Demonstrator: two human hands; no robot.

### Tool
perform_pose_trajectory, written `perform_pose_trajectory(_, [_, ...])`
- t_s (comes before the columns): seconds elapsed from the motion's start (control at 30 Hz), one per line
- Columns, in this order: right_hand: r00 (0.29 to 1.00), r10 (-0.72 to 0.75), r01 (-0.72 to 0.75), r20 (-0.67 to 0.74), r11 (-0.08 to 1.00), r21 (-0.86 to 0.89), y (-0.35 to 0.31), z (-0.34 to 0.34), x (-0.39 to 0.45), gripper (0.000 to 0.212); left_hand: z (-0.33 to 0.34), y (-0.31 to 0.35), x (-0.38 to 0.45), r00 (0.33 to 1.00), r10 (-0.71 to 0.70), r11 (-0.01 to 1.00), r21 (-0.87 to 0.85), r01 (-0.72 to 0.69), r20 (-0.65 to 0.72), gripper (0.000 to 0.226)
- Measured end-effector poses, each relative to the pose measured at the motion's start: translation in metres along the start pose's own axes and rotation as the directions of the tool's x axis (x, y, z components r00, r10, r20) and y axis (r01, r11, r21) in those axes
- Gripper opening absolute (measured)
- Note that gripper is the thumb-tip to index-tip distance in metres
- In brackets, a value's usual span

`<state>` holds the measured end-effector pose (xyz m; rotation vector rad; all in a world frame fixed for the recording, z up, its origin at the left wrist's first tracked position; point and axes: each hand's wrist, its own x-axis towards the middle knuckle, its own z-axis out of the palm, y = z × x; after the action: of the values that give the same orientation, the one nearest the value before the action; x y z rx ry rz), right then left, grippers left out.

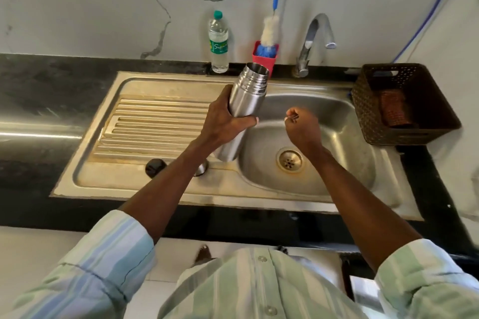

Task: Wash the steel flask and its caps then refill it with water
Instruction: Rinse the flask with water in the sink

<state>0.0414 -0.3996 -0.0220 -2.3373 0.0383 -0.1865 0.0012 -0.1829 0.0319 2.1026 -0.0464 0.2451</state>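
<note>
Sleeves: striped pale green and blue cuffs sit lowest in view, rolled back on both forearms.
Left hand: its fingers are curled round the middle of the steel flask, thumb across the front, the other fingers behind the body.
Steel flask: uncapped, open mouth tilted up and away toward the wall, base down near the rim between the drainboard and the basin; held above the sink.
Right hand: held over the basin just right of the flask, apart from it; fingers curled in, and something small and dark shows at the fingertips, too small to tell what.
Caps: a black cap lies on the drainboard; a steel cap beside it, partly hidden by the left forearm.
Behind: tap, plastic water bottle, bottle brush in a red holder, brown basket on the black desk.
</note>
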Motion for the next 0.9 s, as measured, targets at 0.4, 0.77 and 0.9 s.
perform_pose_trajectory(0.4, [0.978, 0.205, -0.206, 0.027, 0.978, 0.015, 0.107, -0.062, 0.021, 0.023, 0.116, 0.023, 0.010, 0.979, -0.132, 0.961, 0.262, 0.088, 0.155, 0.084])
perform_pose_trajectory(0.77, [0.949, 0.301, -0.300, 0.093, 0.954, -0.022, 0.149, -0.065, 0.038, 0.027, 0.186, -0.008, 0.001, 0.940, -0.153, 0.820, 0.570, -0.052, 0.306, 0.069])
perform_pose_trajectory(0.9, [0.921, 0.378, -0.370, 0.098, 0.924, -0.093, 0.166, -0.063, 0.043, 0.026, 0.204, -0.023, 0.005, 0.923, -0.175, 0.779, 0.622, -0.084, 0.343, 0.065])
